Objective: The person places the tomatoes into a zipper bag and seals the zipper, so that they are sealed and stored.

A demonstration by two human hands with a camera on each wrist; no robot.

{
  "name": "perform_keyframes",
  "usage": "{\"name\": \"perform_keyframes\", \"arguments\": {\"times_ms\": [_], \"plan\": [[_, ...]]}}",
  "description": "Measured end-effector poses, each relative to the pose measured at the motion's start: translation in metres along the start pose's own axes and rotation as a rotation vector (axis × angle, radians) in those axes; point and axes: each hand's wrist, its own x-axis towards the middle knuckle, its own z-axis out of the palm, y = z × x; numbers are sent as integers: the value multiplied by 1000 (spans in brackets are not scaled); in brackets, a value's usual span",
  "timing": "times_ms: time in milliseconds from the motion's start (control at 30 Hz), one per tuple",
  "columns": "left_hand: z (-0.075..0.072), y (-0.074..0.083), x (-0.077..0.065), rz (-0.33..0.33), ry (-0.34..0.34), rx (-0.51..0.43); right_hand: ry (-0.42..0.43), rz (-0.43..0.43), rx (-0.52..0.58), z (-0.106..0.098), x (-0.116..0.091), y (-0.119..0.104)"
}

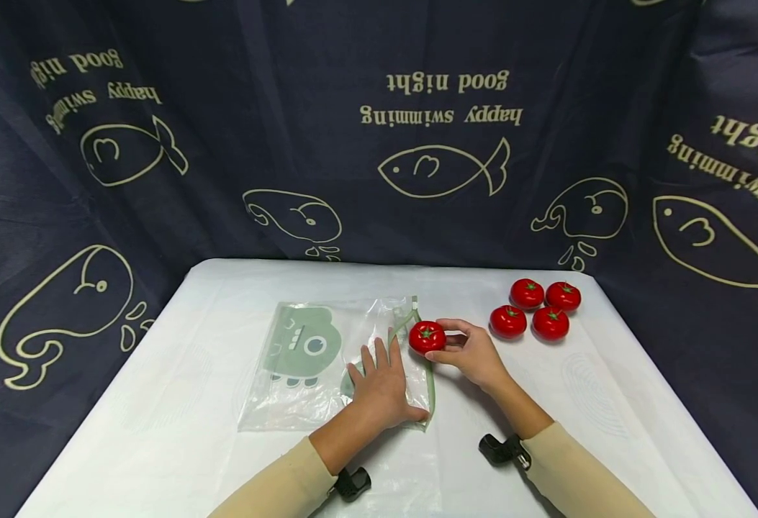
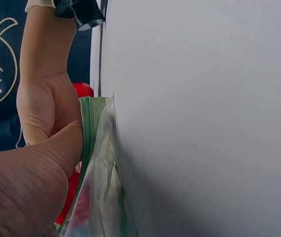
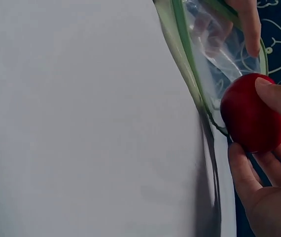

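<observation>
A clear zip bag (image 1: 258, 406) with a green cartoon print lies flat, its green-edged mouth towards the right. Spread over the mouth end is my left hand (image 1: 381, 388), fingers straight, with the thumb near the lower corner and fingertips at the upper rim. The rim stands parted in the right wrist view, with a left finger (image 3: 251, 29) over the green edge. My right hand (image 1: 479, 355) grips a red tomato (image 1: 427, 334) between thumb and fingers, right at the bag's mouth. The same tomato (image 3: 251, 116) shows a smooth, dark red side in the right wrist view.
Several more red tomatoes (image 1: 550, 324) sit grouped at the table's far right. A white cloth covers the table (image 1: 158, 403). Behind and beside it hangs a dark blue curtain (image 1: 327, 144) with fish and whale drawings. Both wrists carry black camera mounts (image 1: 502, 450).
</observation>
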Motion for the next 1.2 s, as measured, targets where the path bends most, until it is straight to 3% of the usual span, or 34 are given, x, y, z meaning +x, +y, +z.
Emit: {"name": "perform_keyframes", "arguments": {"times_ms": [667,1200], "plan": [[-1,2,3,28,-39,32,9,-22,-107,14,7,-2],[-6,2,4,48,-70,59,22,1,-66,21,8,-6]]}}
